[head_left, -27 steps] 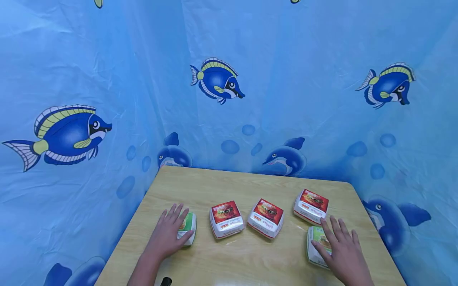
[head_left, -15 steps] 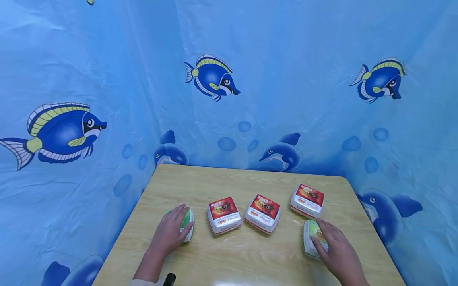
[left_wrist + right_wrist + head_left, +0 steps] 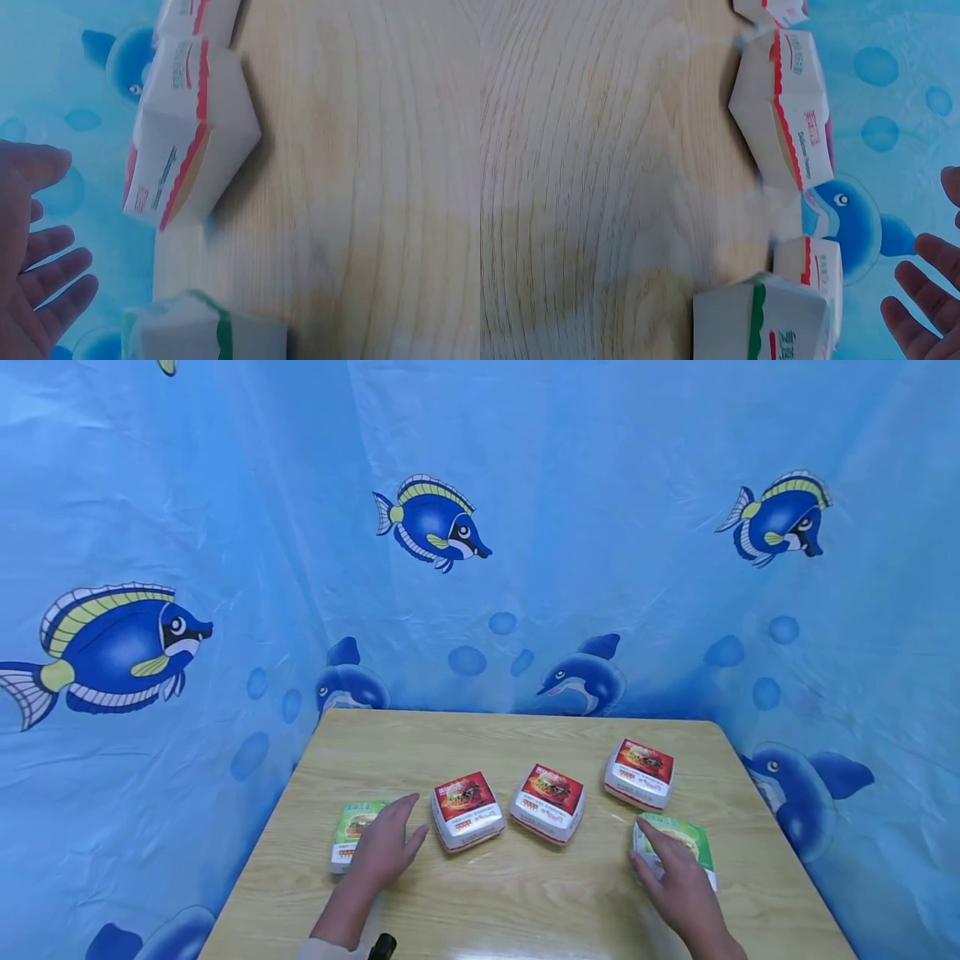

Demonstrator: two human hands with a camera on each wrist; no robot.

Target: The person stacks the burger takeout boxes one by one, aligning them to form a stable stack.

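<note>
My left hand (image 3: 382, 847) hovers with fingers extended, between a green-topped burger box (image 3: 351, 831) and a red-topped burger box (image 3: 467, 810). In the left wrist view nothing lies in that hand (image 3: 45, 262), which is apart from the red-trimmed box (image 3: 172, 150) and the green-trimmed one (image 3: 187, 337). My right hand (image 3: 678, 885) stretches over the near-left part of another green-topped burger box (image 3: 693, 839). Seen from the right wrist, its fingers (image 3: 926, 289) are spread and clear of the green-trimmed box (image 3: 720, 322).
Two more red-topped burger boxes, one in the middle (image 3: 551, 802) and one at the right (image 3: 641, 772), sit on the wooden table (image 3: 495, 910). A blue sea-print sheet (image 3: 600, 552) hangs around the table. A small black object (image 3: 382, 946) shows beside the left wrist.
My left hand has moved right, uncovering most of the left green box. My right hand has shifted left, so the right side of its green box shows. The head view has also shifted slightly.
</note>
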